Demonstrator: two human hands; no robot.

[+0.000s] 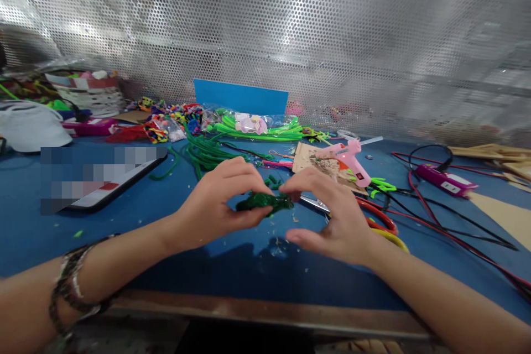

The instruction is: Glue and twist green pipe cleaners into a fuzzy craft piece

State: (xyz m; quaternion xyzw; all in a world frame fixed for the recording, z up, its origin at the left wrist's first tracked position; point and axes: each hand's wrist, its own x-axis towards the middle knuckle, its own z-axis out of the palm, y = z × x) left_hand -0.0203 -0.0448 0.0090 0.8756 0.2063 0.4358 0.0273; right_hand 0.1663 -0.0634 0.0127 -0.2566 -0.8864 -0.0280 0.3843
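My left hand (226,199) pinches a small dark green fuzzy piece (259,203), seemingly made of pipe cleaner, above the blue table. At the right end of that piece, my right hand (327,210) has its thumb and fingers spread wide apart. Its fingertips come close to the green piece; whether they touch it I cannot tell. Behind the right hand lie scissors (379,218) with red and yellow handles, their blades partly covered by it. A few short green bits (272,182) lie just beyond the held piece.
A pink glue gun (350,160) rests on cardboard (306,156) at the right. Green pipe cleaners (203,152) and a plastic bag of light green ones (257,126) lie behind. A tablet-like device (99,199) is at left. Cables (448,232) cross the right side near a purple device (446,180).
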